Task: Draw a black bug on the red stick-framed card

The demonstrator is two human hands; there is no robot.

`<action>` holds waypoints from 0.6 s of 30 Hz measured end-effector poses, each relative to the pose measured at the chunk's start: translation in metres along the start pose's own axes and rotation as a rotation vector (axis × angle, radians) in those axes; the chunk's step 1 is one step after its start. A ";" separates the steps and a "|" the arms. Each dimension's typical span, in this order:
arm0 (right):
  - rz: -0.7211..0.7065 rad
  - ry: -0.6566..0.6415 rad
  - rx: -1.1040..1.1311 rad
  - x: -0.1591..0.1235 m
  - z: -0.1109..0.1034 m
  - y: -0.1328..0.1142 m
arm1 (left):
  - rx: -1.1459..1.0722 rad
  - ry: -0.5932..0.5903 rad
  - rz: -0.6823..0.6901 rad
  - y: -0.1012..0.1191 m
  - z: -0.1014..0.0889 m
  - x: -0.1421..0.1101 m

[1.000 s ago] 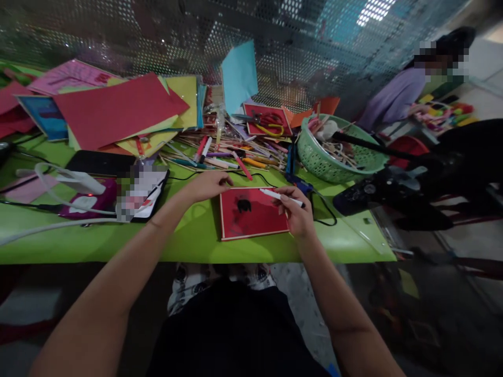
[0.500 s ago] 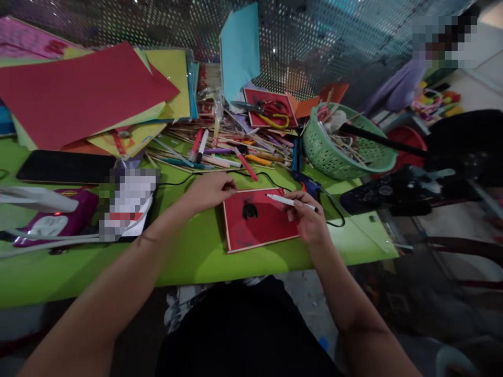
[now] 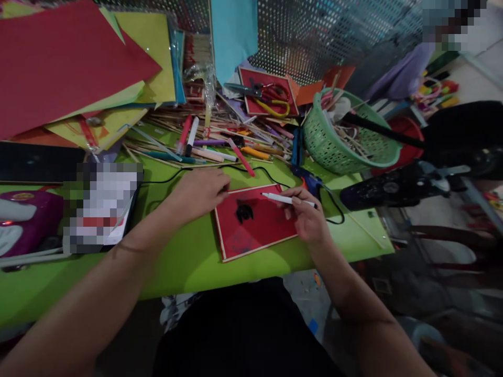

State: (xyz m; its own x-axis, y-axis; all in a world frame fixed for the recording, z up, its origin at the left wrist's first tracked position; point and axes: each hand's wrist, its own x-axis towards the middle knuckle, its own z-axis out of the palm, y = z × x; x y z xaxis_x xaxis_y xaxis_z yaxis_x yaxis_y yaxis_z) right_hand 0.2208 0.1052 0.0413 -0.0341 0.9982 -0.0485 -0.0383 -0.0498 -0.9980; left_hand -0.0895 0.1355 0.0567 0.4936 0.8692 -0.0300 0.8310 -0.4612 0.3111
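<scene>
A red panel with pale stick edging (image 3: 259, 233) lies tilted on the green table, bearing a black drawn patch and a smudged area. My right hand (image 3: 310, 217) rests over its right edge, fingers pinched round a white marker (image 3: 283, 199). The marker's dark tip points left, above the panel's upper part; whether it touches is unclear. At the panel's upper left corner is my left hand (image 3: 200, 191), its fingers curled inward. What those fingers hold, if anything, is hidden.
Behind the hands lie pens and thin sticks (image 3: 212, 149), with scissors (image 3: 259, 94) beyond. A blue glue gun (image 3: 310, 180), a green basket (image 3: 334, 141) and a black stand (image 3: 377, 191) are right. Coloured paper (image 3: 78, 68), a phone (image 3: 39, 162) and a purple device (image 3: 31, 220) are left.
The view has shifted and tilted closer to the table. The marker has swung slightly, its tip now pointing left over the panel. The black patch looks larger than one second ago.
</scene>
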 end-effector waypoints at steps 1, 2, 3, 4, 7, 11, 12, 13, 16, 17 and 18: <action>0.012 -0.001 0.001 0.002 0.000 0.001 | -0.009 -0.001 -0.003 0.000 0.000 -0.001; 0.026 -0.003 0.002 0.003 -0.001 0.001 | -0.024 -0.005 -0.009 -0.001 0.000 -0.001; 0.039 -0.006 0.003 0.005 -0.001 0.000 | -0.043 -0.012 -0.016 -0.002 0.000 -0.001; 0.049 -0.015 0.002 0.008 -0.001 -0.001 | -0.062 -0.019 -0.021 -0.003 -0.001 -0.002; 0.065 -0.083 0.000 0.016 0.002 -0.011 | -0.099 -0.040 -0.046 -0.007 -0.004 -0.002; 0.024 -0.137 0.042 0.026 0.011 -0.026 | -0.123 -0.073 -0.085 -0.014 -0.005 -0.001; 0.002 -0.141 0.046 0.028 0.015 -0.028 | -0.133 -0.077 -0.087 -0.015 -0.005 -0.001; -0.018 -0.141 0.046 0.030 0.018 -0.027 | -0.147 -0.078 -0.087 -0.017 -0.005 -0.001; -0.025 -0.140 0.030 0.031 0.023 -0.019 | -0.209 -0.080 -0.091 -0.022 -0.005 -0.001; -0.012 -0.146 0.021 0.031 0.023 -0.015 | -0.232 -0.088 -0.089 -0.023 -0.006 -0.002; 0.003 -0.158 0.011 0.031 0.022 -0.011 | -0.253 -0.102 -0.083 -0.024 -0.007 -0.003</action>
State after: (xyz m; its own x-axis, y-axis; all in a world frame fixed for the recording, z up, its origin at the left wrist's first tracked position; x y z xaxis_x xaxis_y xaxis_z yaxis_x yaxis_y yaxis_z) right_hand 0.1977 0.1365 0.0517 -0.1904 0.9807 -0.0441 -0.0488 -0.0543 -0.9973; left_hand -0.1129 0.1457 0.0562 0.4601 0.8740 -0.1566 0.7858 -0.3187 0.5301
